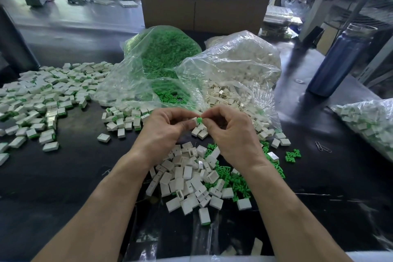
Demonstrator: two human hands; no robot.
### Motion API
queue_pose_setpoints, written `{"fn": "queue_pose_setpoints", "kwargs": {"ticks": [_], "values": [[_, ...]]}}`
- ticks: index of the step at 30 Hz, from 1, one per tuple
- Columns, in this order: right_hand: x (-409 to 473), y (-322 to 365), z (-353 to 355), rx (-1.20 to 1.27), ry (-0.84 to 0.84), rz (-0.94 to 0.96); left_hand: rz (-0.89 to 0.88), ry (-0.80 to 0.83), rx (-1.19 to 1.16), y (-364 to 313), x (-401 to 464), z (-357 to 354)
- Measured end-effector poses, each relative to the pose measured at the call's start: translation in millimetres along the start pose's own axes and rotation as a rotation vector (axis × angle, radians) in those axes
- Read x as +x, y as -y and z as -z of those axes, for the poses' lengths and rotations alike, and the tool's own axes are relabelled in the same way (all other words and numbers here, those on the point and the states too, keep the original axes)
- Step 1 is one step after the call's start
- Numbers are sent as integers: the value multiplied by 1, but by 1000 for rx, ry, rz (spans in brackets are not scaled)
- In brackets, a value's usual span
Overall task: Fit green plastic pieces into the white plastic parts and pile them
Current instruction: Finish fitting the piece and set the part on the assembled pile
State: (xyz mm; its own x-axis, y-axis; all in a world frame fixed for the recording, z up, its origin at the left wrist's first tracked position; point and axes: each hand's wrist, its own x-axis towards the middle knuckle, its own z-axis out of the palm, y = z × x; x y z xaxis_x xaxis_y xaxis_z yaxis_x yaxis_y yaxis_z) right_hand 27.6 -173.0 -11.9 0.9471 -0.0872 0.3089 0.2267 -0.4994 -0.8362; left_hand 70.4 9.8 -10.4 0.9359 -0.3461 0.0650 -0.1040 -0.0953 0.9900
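Note:
My left hand [163, 127] pinches a small white plastic part [194, 121] at its fingertips. My right hand [231, 132] pinches a green plastic piece [199, 120] and holds it against the open end of that white part. Both hands hover above the dark table, over a loose heap of white parts [187, 178]. Loose green pieces [234, 178] lie mixed in at that heap's right side. A wide pile of fitted white-and-green parts [46, 95] spreads across the table's left.
Two open clear bags lie behind my hands: one of green pieces [161, 57], one of white parts [240, 66]. A third bag of fitted parts [370, 121] sits at the right edge. A blue bottle [338, 61] stands right, a cardboard box [202, 6] behind, paper clips [323, 147] nearby.

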Motion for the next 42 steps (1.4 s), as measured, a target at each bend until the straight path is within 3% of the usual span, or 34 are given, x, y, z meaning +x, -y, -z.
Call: {"fn": "queue_pose_setpoints", "kwargs": {"ticks": [8,21,31,33,37,42], "values": [[-2,3,-3,-26,-50,21,37,8,-70,-3,-1,-1],[-3,15,1,-114,19,50,58,-49,-15,2,0,-2],[-1,11,6,-249,155,61,38,32,176,5,0,3],[-1,10,4,-204,143,49,34,23,145,5,0,4],[-1,8,-1,110,-7,-72,-16,-50,-16,0,1,1],[-3,10,-9,224,-90,-113,-23,-90,-29,-2,3,-5]]}}
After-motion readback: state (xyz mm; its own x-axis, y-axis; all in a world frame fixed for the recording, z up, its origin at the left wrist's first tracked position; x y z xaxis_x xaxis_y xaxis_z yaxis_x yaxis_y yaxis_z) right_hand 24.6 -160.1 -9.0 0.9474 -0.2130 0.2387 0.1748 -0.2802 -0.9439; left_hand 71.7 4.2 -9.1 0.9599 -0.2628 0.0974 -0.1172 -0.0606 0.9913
